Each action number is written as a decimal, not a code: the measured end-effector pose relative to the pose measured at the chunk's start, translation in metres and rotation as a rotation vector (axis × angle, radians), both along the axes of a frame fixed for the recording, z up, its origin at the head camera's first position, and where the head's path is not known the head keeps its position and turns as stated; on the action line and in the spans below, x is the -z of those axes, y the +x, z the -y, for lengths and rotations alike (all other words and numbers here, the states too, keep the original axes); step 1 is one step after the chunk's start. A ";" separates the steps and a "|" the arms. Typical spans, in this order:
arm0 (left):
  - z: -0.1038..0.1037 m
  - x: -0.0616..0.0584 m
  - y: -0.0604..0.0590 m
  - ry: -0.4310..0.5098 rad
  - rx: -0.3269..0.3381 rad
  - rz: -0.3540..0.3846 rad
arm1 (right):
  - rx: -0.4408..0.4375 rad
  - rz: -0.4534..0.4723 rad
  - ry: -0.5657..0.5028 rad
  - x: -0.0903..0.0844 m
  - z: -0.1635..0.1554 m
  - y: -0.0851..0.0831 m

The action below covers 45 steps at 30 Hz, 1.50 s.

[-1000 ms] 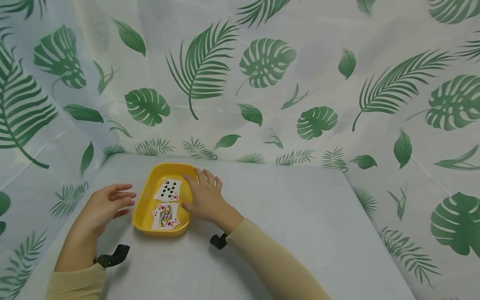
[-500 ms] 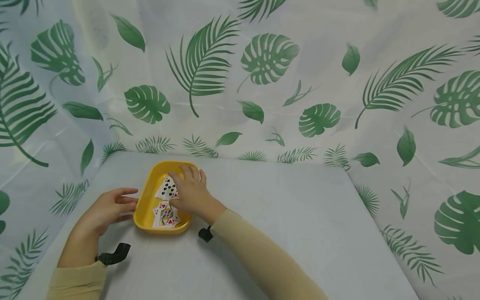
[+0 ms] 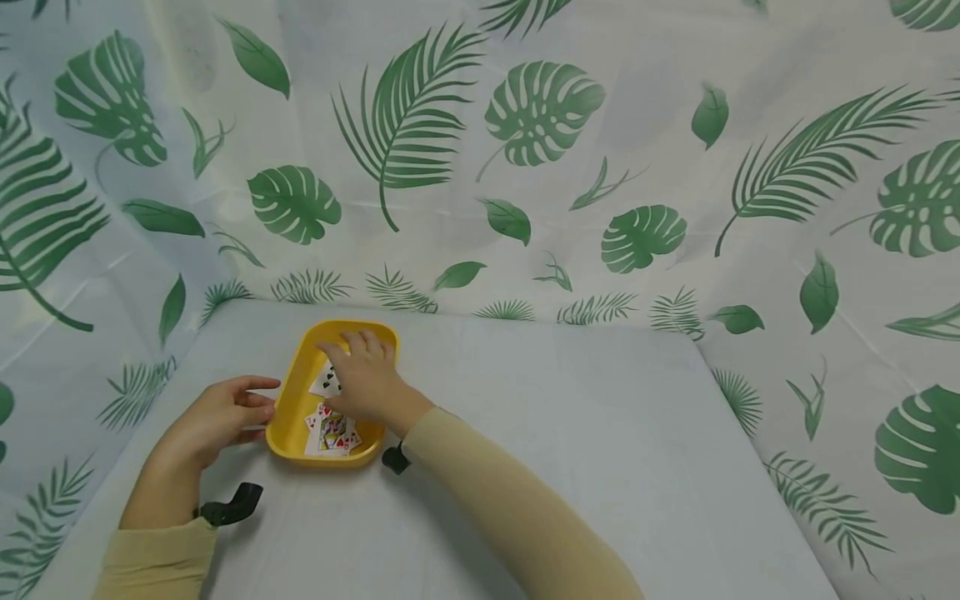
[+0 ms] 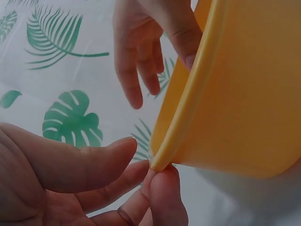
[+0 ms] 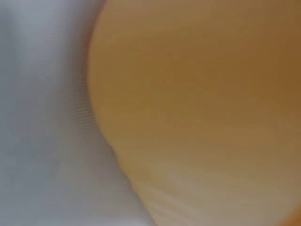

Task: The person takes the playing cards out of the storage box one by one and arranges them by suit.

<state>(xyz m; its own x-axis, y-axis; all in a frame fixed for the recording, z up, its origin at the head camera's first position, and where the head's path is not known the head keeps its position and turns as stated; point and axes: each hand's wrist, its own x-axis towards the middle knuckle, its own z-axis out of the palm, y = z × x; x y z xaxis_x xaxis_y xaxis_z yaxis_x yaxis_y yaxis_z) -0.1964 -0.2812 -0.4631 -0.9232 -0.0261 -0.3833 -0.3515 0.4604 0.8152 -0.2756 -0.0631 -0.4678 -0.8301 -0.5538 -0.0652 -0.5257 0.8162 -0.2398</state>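
A yellow plastic tray [image 3: 288,429] with rounded corners holds several playing cards. Toward its far end lies a spade card [image 3: 324,382], partly covered by my right hand [image 3: 369,379]. Nearer me is a face card [image 3: 332,432] with a heart, overlapping other red-pip cards. My right hand reaches over the tray's right side, its fingers spread and bent loosely downward above the cards; its fingertips are partly hidden. My left hand [image 3: 223,417] is at the tray's left edge. In the left wrist view, its fingers [image 4: 167,193] touch the rim, while the thumb [image 4: 108,160] stays apart from it.
The tray stands on a white-covered table [image 3: 570,450], toward its back left. Behind and beside it hang white sheets [image 3: 450,233] with green leaf prints. Small black devices are on the left wrist [image 3: 232,506] and the right wrist [image 3: 395,458].
My right hand has moved left from the tray's right rim to over the cards, covering much of the spade card. My left hand has shifted slightly right, up to the tray's edge.
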 end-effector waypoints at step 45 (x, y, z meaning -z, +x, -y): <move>-0.003 0.006 -0.004 0.011 -0.009 0.021 | 0.021 0.088 0.136 0.013 0.020 -0.012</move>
